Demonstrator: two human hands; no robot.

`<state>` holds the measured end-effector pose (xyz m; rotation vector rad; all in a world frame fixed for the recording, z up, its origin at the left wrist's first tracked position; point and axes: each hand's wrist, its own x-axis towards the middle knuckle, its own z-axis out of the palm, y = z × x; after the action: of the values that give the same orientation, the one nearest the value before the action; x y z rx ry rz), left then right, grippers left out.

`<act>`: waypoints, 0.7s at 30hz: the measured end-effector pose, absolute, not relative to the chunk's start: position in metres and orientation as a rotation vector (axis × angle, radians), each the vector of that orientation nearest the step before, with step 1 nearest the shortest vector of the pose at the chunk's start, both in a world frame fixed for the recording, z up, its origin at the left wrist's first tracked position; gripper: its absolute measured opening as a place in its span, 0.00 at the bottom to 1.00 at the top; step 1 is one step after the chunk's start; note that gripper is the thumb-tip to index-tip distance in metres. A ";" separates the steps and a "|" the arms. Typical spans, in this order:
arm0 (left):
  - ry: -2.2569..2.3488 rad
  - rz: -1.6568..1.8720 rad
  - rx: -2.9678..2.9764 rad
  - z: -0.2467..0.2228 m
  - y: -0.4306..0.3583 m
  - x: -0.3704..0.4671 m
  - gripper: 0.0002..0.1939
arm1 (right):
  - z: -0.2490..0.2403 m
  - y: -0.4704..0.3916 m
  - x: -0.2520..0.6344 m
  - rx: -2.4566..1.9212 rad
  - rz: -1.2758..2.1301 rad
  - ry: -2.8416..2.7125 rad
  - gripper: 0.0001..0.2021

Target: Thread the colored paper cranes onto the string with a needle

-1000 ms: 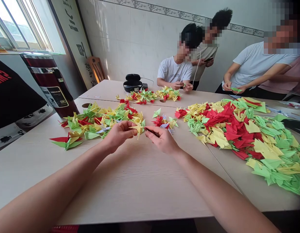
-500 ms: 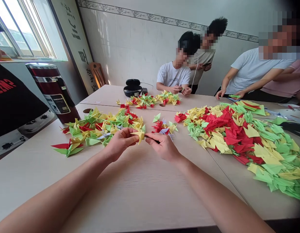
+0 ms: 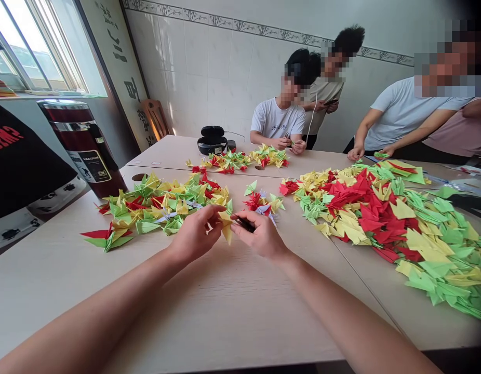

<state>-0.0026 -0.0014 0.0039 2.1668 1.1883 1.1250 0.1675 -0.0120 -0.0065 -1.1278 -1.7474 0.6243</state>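
Note:
A yellow folded-paper crane [image 3: 226, 227] is held above the table between my two hands. My left hand [image 3: 197, 231] is closed, pinching the crane at its left side. Closed around a slim dark tool [image 3: 245, 223], my right hand [image 3: 262, 235] has its fingertips against the crane's right side. The tool's kind is mostly hidden by the fingers. Just beyond my hands lies a small cluster of red, yellow, green and lilac paper cranes [image 3: 259, 202]. A bigger pile of finished cranes [image 3: 147, 202] spreads to the left.
A large heap of folded paper pieces [image 3: 384, 218] covers the table's right side. At the left stands a dark red vacuum flask [image 3: 87, 150]. An open black case [image 3: 212, 140] sits at the back, near more cranes [image 3: 240, 160]. Several people are around the table [image 3: 225, 311].
My left hand has turned, with its back now more toward me. The yellow crane has tilted, its point hanging lower. My right hand stays close beside it with the dark tool.

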 end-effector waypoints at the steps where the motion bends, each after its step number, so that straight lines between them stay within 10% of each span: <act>1: 1.170 1.112 2.195 0.004 -0.003 -0.002 0.14 | -0.007 -0.012 0.167 -1.112 0.629 -1.747 0.10; 21: 1.064 1.112 1.608 -0.004 0.005 -0.003 0.15 | -0.004 -0.015 0.165 -1.037 0.856 -1.626 0.13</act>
<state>-0.0028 0.0051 -0.0039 1.6077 1.0636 1.1124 0.1645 -0.0150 -0.0044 -1.0365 -1.6255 0.8558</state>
